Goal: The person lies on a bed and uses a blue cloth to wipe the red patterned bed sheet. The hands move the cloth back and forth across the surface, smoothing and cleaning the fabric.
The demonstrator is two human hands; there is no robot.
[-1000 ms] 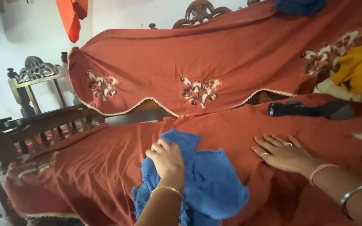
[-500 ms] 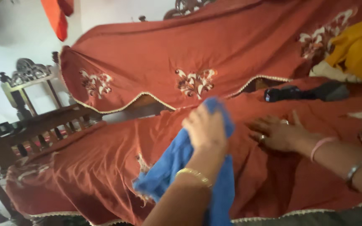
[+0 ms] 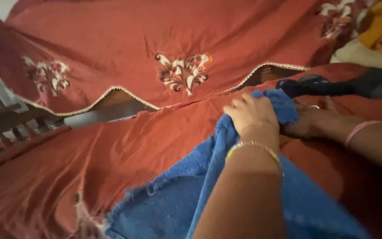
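Head view: the left hand (image 3: 251, 115), fingers curled, grips a bunched blue cloth (image 3: 226, 190) at centre right of the frame; the cloth trails down to the lower edge over the red sofa cover (image 3: 111, 150). Just right of it, the right hand (image 3: 312, 119) lies on the cover, partly hidden by the cloth, so I cannot tell its grip. A black object (image 3: 332, 85) lies behind it, upper right.

The left hand (image 3: 252, 116) is fisted, knuckles up (a thin bangle circles its wrist); the right hand (image 3: 311, 121) lies flat beside it, fingers spread.
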